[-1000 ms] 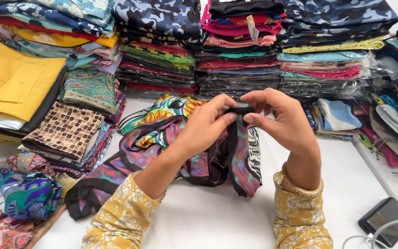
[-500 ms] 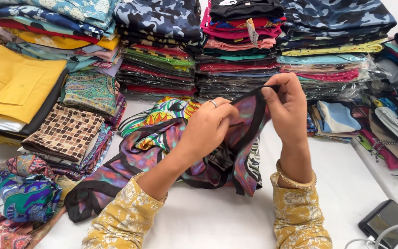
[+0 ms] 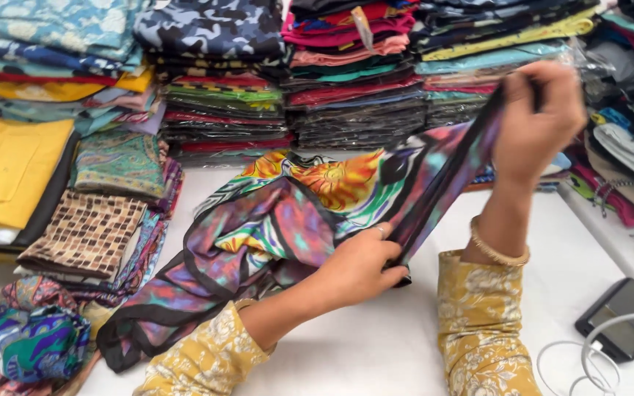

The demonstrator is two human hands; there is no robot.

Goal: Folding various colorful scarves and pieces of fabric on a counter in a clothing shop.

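Note:
A multicoloured silky scarf (image 3: 280, 227) with a dark border lies bunched on the white table (image 3: 376, 352), one edge pulled taut upward to the right. My right hand (image 3: 537, 121) is raised in front of the fabric stacks, pinching the scarf's upper end. My left hand (image 3: 361, 264) sits lower, near the table, gripping the same dark edge between fingers and thumb. Both arms wear yellow patterned sleeves; a gold bangle (image 3: 497, 251) circles the right wrist.
Tall stacks of folded fabrics (image 3: 346, 73) line the back of the table. More folded cloths, a yellow one (image 3: 9, 169) and a checked brown one (image 3: 86, 235), lie at the left. A dark device (image 3: 621, 315) with a white cable (image 3: 588, 352) rests at the right.
The hands have drawn apart: my right hand rose up and to the right with the scarf's end, my left hand slid down along the edge, stretching it taut.

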